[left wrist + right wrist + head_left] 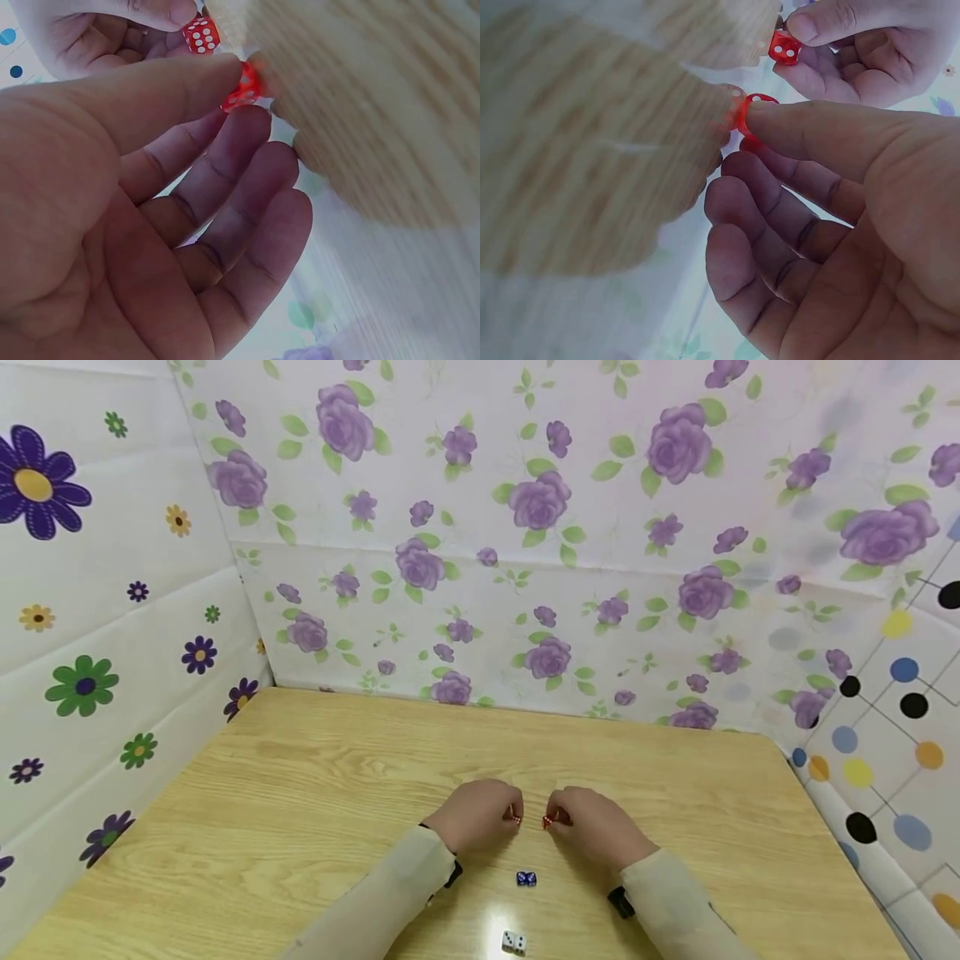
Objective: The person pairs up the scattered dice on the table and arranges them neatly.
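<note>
Between thumb and fingertips, my left hand (478,814) pinches a red die (244,90) with white pips. My right hand (597,825) pinches another red die (754,116) the same way. In the head view the hands face each other a short gap apart, low over the wooden table (337,760). Two blue dice (527,878) sit side by side on the wood, nearer to me, between the forearms. Closer still lie two white dice (514,942) with dark pips, also next to each other.
A white cloth with purple roses (540,502) hangs behind the table's far edge. Flower-patterned cloth (82,685) borders the left side, and a dotted cloth (885,777) the right. Dark bands (621,902) circle both wrists.
</note>
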`<state>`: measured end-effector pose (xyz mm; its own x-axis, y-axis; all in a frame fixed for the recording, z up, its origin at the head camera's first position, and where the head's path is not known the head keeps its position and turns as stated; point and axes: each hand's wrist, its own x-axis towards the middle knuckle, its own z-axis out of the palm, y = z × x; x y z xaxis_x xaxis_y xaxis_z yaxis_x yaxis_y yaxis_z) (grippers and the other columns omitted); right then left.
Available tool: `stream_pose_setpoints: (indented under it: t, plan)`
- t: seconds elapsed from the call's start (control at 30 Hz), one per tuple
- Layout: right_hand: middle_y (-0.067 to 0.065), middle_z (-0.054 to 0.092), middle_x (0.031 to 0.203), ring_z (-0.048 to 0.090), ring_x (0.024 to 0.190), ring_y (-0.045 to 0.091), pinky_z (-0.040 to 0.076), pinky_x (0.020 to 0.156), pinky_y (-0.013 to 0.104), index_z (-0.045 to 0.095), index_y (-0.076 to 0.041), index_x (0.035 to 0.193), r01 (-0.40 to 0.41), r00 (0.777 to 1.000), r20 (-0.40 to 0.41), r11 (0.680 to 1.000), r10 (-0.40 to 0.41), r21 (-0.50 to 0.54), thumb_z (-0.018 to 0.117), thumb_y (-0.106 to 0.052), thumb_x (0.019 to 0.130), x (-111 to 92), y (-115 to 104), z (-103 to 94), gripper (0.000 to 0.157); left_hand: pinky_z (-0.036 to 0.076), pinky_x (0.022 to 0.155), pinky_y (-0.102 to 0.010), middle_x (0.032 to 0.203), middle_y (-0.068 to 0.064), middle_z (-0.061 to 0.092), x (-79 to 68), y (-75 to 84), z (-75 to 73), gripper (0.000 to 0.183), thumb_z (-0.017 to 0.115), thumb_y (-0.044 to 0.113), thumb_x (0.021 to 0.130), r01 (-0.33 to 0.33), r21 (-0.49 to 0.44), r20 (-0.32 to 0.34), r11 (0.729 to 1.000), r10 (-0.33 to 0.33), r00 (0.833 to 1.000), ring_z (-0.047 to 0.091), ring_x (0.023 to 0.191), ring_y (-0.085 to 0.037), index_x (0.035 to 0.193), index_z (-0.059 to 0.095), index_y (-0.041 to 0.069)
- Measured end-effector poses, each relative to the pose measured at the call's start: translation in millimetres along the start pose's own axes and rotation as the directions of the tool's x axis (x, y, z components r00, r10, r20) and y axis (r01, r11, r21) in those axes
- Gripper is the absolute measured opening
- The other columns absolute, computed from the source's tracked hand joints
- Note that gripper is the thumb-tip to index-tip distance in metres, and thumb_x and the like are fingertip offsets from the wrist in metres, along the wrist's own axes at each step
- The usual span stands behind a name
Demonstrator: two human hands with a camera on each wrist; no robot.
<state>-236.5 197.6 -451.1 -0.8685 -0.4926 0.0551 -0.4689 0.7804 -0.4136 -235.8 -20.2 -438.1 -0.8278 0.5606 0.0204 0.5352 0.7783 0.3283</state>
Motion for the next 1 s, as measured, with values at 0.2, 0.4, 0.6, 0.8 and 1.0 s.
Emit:
stream_pose_setpoints:
  t: [0.2, 0.4, 0.6, 0.8, 1.0]
  plan:
    - [-0.012, 0.057, 0.076, 0.051, 0.070, 0.008, 0.045, 0.066, 0.031, 0.069, -0.021, 0.085, -0.005, 1.000, -0.005, 1.000, 0.005, -0.018, 0.077, -0.017, 0.094, -3.0, 1.1, -2.2, 0.013, 0.048, 0.070, -0.023, 0.082, 0.012, 0.062, -1.7, 2.0, -1.9, 0.008, 0.075, 0.016, 0.093, 0.012, -0.006, 0.008, 1.000, -0.012, 1.000, 0.054, 0.073, -0.003, 0.088, 0.069, 0.019]
    - [-0.013, 0.058, 0.077, 0.052, 0.070, 0.007, 0.047, 0.067, 0.031, 0.069, -0.023, 0.085, -0.027, 1.000, -0.006, 1.000, 0.027, -0.012, 0.077, -0.018, 0.094, -3.4, 3.6, -4.8, 0.013, 0.047, 0.069, -0.024, 0.080, 0.013, 0.060, -3.6, 1.2, -5.2, 0.008, 0.074, 0.018, 0.094, 0.035, -0.010, 0.010, 0.999, -0.035, 0.999, 0.053, 0.072, -0.004, 0.088, 0.069, 0.020]
    - [-0.011, 0.058, 0.077, 0.052, 0.070, 0.008, 0.047, 0.068, 0.033, 0.069, -0.022, 0.085, -0.043, 0.999, -0.004, 0.999, 0.043, -0.022, 0.077, -0.019, 0.094, -1.5, 3.4, -8.1, 0.012, 0.047, 0.069, -0.025, 0.080, 0.012, 0.059, -4.8, -1.9, -6.6, 0.007, 0.075, 0.018, 0.093, 0.037, -0.002, -0.005, 0.999, -0.037, 0.999, 0.052, 0.072, -0.005, 0.088, 0.069, 0.019]
    - [-0.011, 0.058, 0.076, 0.052, 0.070, 0.008, 0.047, 0.068, 0.032, 0.068, -0.022, 0.085, -0.032, 0.999, 0.003, 0.999, 0.032, -0.018, 0.077, -0.020, 0.094, 0.0, 1.4, -9.2, 0.013, 0.048, 0.070, -0.025, 0.081, 0.011, 0.061, -5.1, -3.0, -7.6, 0.007, 0.075, 0.019, 0.094, 0.036, 0.016, -0.015, 0.999, -0.036, 0.999, 0.052, 0.072, -0.005, 0.089, 0.070, 0.018]
    - [-0.012, 0.058, 0.075, 0.052, 0.070, 0.008, 0.047, 0.067, 0.031, 0.066, -0.021, 0.083, -0.007, 1.000, 0.003, 1.000, 0.007, -0.011, 0.078, -0.020, 0.093, -0.7, -0.1, -8.3, 0.015, 0.048, 0.070, -0.025, 0.082, 0.010, 0.064, -5.9, -2.2, -8.3, 0.008, 0.076, 0.019, 0.094, 0.044, 0.018, -0.017, 0.999, -0.044, 0.999, 0.053, 0.072, -0.005, 0.089, 0.070, 0.017]
